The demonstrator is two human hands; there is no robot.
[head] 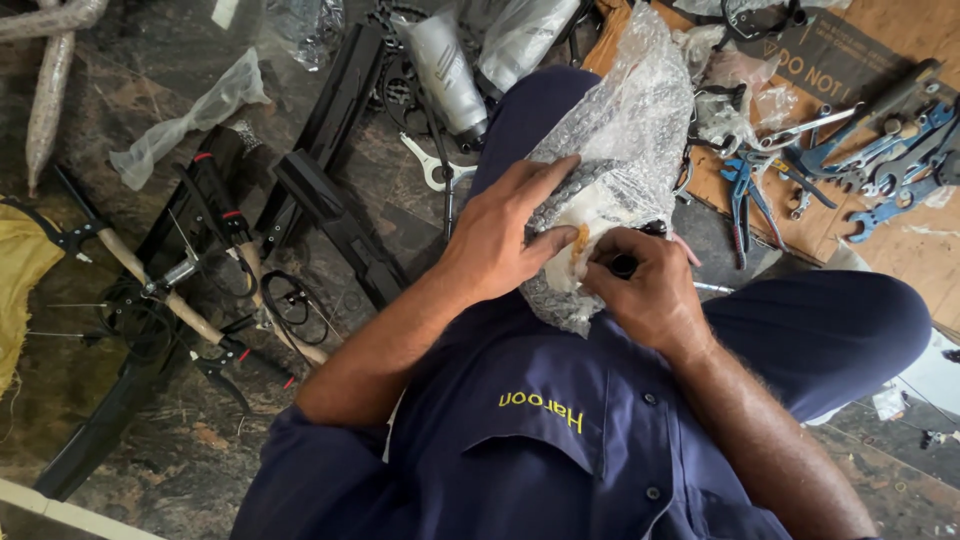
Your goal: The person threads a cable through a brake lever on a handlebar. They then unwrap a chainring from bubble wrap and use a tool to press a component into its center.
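A bubble-wrapped bundle rests on my left knee, clear plastic over something dark and white. My left hand lies flat on its near end, gripping it. My right hand is closed at the bundle's lower edge, pinching the wrap near a patch of brown tape, with a small dark object between its fingers. I wear dark blue work clothes, and my legs fill the lower middle of the view.
Spanners and blue pliers lie on cardboard at the right. Black bicycle parts, wrapped handlebars, a grey bottle and plastic bags are scattered on the marble floor at the left. Yellow cloth lies at the far left.
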